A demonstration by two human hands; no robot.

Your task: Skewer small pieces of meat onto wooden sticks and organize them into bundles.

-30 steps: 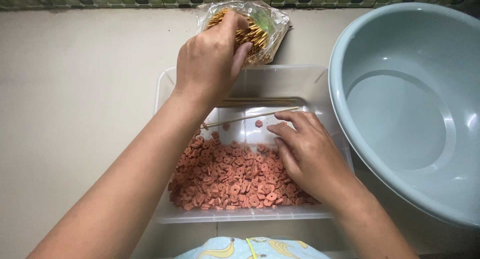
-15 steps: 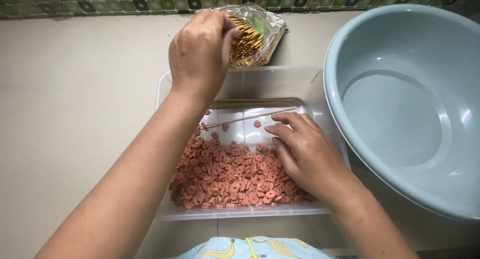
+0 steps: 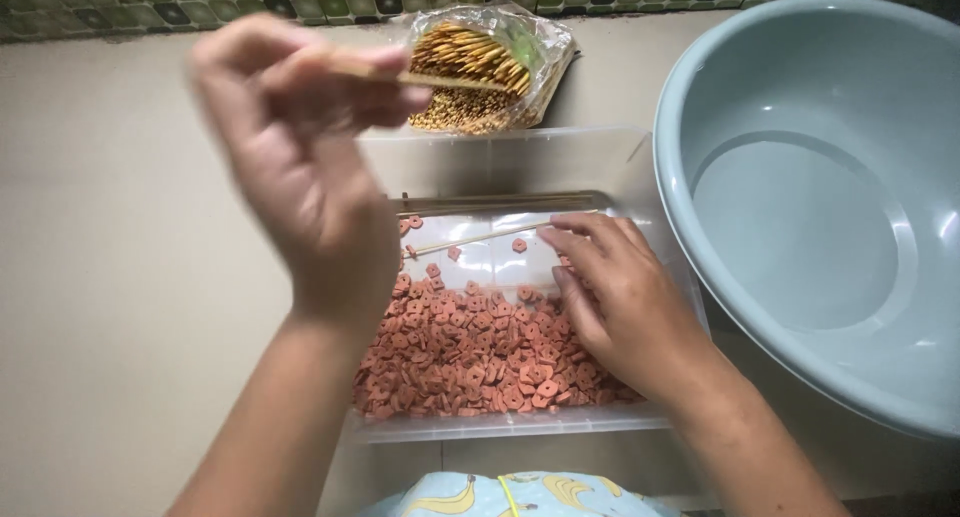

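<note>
Head view — left hand: raised and blurred, its grip pinching one wooden skewer beside the skewer bag.
Right hand: fingers loose, lying flat on pink slices in the clear tray.
Surface — grey basin right of the tray.

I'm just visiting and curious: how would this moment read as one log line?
left hand: raised, holding wooden skewer | right hand: resting on pink sliced pieces in clear tray | skewer bag behind tray | grey basin right
</note>
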